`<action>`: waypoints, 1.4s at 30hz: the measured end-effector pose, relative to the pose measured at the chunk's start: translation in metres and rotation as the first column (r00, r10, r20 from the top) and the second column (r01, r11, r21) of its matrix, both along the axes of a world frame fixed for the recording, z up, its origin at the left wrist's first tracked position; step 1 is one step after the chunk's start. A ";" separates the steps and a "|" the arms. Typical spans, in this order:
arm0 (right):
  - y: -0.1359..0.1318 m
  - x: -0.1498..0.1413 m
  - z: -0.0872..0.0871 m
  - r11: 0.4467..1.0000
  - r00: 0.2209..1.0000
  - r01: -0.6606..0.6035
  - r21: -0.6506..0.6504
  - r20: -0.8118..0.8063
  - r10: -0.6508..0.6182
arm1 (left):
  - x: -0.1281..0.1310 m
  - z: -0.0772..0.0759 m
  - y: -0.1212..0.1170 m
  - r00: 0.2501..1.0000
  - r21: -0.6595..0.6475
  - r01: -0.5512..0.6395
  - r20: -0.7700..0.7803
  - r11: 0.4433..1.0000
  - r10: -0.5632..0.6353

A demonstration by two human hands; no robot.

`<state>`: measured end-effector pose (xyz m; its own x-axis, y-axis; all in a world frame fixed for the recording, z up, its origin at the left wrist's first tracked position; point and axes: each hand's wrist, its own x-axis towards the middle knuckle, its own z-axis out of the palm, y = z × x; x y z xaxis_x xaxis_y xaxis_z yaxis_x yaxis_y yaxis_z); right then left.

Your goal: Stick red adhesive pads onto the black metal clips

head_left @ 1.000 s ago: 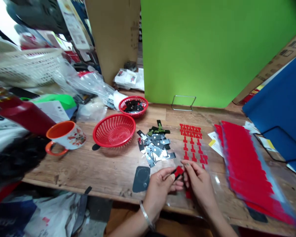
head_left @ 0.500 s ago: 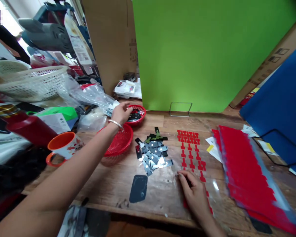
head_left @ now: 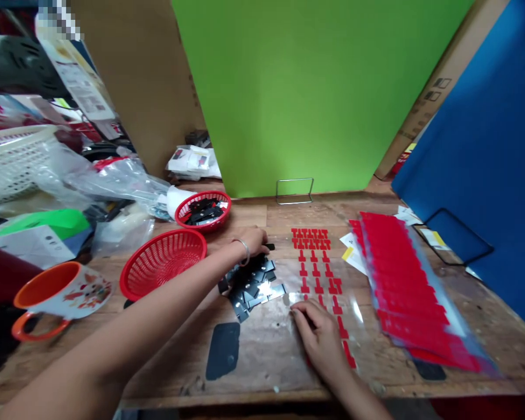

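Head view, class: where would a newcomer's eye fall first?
Probably on the big green panel, upright at the back of the table, then the blue panel slanting at the right. The red sheets on the table's right side likely come next. Nearer the middle, the left hand is at the far edge of a pile of dark, shiny pieces.

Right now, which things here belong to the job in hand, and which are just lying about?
Likely part of the job:
flat pieces, at the left hand
red T-shapes, by the right hand
small red basket of dark pieces
stack of red sheets

Seemingly just lying about:
mug
plastic bag
white basket
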<state>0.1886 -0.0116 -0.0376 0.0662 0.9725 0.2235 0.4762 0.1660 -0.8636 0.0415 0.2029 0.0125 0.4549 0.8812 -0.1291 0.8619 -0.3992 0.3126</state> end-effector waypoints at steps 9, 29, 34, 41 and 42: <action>-0.001 0.001 0.003 1.000 1.000 0.014 0.003 0.017 -0.014 | 0.006 0.012 -0.003 0.998 -0.005 0.004 0.057 1.000 -0.003; -0.010 -0.012 0.012 0.987 0.991 -0.096 0.126 0.102 0.084 | -0.023 -0.023 -0.199 0.257 -0.554 -0.188 0.769 0.811 0.586; -0.006 -0.017 0.014 0.975 0.967 -0.199 0.102 0.183 0.179 | -0.030 -0.036 -0.214 0.674 -0.112 -0.269 0.688 0.957 0.270; -0.011 -0.014 0.003 0.934 0.904 -0.324 0.153 0.342 0.258 | -0.036 -0.036 -0.223 0.894 0.171 -0.161 0.442 0.972 0.071; -0.012 -0.013 0.002 0.927 0.902 -0.333 0.171 0.345 0.260 | -0.036 -0.036 -0.223 0.898 0.169 -0.158 0.435 0.973 0.070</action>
